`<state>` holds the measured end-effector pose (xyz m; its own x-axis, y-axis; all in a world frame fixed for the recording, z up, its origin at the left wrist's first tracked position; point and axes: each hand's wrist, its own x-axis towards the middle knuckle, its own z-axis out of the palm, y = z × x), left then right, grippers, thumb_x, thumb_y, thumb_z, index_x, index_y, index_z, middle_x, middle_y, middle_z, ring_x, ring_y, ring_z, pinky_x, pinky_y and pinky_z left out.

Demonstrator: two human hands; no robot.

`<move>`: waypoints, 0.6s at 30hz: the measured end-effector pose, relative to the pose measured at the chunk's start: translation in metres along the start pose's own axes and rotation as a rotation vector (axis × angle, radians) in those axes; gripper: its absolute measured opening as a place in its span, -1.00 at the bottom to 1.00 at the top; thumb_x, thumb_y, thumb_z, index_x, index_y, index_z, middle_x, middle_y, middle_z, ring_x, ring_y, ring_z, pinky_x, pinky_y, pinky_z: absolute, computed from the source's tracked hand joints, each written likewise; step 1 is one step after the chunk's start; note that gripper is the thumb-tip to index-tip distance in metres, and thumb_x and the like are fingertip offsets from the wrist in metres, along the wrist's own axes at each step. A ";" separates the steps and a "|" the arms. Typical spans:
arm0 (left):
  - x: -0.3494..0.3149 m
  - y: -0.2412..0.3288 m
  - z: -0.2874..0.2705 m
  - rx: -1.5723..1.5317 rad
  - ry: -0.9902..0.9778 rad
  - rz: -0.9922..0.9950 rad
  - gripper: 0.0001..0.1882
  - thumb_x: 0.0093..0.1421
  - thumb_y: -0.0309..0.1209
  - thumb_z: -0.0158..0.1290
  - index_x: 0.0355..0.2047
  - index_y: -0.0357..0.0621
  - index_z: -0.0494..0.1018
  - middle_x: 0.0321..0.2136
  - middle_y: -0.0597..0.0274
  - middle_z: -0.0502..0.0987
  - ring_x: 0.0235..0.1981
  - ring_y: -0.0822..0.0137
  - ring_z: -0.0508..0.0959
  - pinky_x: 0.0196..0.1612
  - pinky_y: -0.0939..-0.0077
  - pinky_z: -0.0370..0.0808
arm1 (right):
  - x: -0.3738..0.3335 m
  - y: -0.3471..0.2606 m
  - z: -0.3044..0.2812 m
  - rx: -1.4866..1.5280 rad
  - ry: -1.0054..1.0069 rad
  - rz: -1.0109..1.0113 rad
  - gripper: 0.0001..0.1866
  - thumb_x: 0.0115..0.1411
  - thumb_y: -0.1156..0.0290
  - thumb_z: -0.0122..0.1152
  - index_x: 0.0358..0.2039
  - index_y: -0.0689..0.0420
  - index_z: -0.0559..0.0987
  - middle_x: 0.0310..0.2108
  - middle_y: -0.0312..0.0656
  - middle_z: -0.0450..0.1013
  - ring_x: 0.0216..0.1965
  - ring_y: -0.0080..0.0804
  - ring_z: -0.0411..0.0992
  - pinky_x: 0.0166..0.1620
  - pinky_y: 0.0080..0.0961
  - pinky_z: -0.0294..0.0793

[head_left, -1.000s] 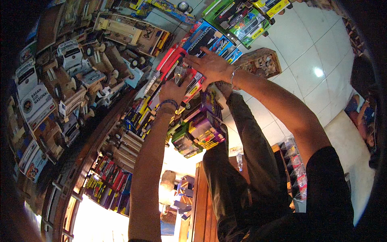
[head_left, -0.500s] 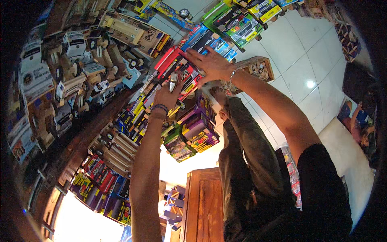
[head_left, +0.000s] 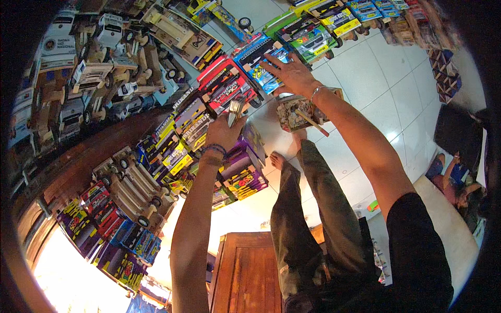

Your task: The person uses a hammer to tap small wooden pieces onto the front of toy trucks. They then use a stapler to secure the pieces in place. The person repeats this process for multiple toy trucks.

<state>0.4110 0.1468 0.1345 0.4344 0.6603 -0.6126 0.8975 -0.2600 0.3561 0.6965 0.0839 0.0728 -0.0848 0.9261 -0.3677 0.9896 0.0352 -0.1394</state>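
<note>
My left hand [head_left: 223, 134] is closed round a shiny silver metal tool [head_left: 235, 110] whose kind I cannot make out. It is beside a red toy truck [head_left: 228, 83] with a black patterned panel. To the right of that, my right hand [head_left: 296, 75] reaches over a blue toy truck [head_left: 255, 62] with its fingers spread, the fingertips at the truck's printed side. A green toy truck [head_left: 308, 39] stands just beyond that hand. Beneath my right wrist, a wooden box [head_left: 286, 116] holds small pieces, with a wooden stick [head_left: 311, 123] lying across it.
White toy trucks [head_left: 94, 73] and unpainted ones crowd the left side. Purple toy trucks [head_left: 245, 180] stand below my left hand. More painted trucks [head_left: 339, 21] line the far side. White floor tiles [head_left: 365, 78] lie to the right. A wooden cabinet [head_left: 242, 271] is near me.
My right hand has moved from the red truck onto the blue one. My left hand stays by the red truck with the silver tool. The view has shifted, and more of the box shows.
</note>
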 end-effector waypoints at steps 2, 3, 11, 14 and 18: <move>0.010 0.014 -0.003 -0.001 0.063 0.096 -0.31 0.19 0.24 0.13 -0.10 -0.21 0.57 -0.31 -0.26 0.64 -0.20 -0.21 0.65 -0.10 -0.04 0.58 | 0.001 -0.001 -0.001 0.016 0.018 -0.018 0.19 -0.05 -0.19 0.47 0.51 -0.22 0.01 0.53 -0.18 -0.05 0.33 -0.20 0.31 0.36 0.11 0.11; 0.017 0.023 -0.006 0.005 0.085 0.141 -0.33 0.19 0.22 0.14 -0.09 -0.20 0.57 -0.29 -0.27 0.64 -0.18 -0.23 0.64 -0.08 -0.06 0.58 | 0.003 -0.002 -0.002 0.020 -0.030 -0.003 0.19 -0.05 -0.19 0.47 0.51 -0.22 0.02 0.52 -0.16 -0.04 0.33 -0.20 0.31 0.37 0.10 0.11; 0.091 0.067 -0.059 0.364 -0.194 0.015 -0.20 0.10 0.34 0.14 -0.04 -0.20 0.59 -0.18 -0.29 0.63 -0.08 -0.18 0.63 0.05 0.01 0.56 | 0.008 0.012 -0.005 0.093 -0.013 -0.101 0.18 -0.12 -0.22 0.50 0.48 -0.28 0.12 0.46 -0.09 0.11 0.36 -0.20 0.26 0.39 0.00 0.05; 0.099 0.070 -0.062 0.379 -0.227 0.052 -0.17 0.09 0.35 0.14 -0.04 -0.24 0.58 -0.19 -0.29 0.63 -0.09 -0.19 0.63 0.05 0.00 0.55 | 0.007 0.018 0.000 0.113 0.103 -0.152 0.16 -0.14 -0.24 0.50 0.46 -0.26 0.17 0.42 -0.08 0.16 0.33 -0.14 0.29 0.40 -0.01 0.07; 0.106 0.072 -0.060 0.453 -0.242 0.048 -0.16 0.08 0.34 0.15 -0.10 -0.32 0.59 -0.23 -0.31 0.63 -0.11 -0.20 0.64 0.01 -0.02 0.57 | 0.007 0.021 0.004 0.194 0.097 -0.184 0.16 -0.18 -0.20 0.53 0.44 -0.21 0.22 0.40 -0.05 0.19 0.33 -0.15 0.29 0.40 -0.01 0.08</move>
<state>0.5167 0.2403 0.1376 0.4325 0.4719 -0.7683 0.7957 -0.6006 0.0789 0.7166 0.0900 0.0629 -0.2405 0.9426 -0.2317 0.9171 0.1426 -0.3722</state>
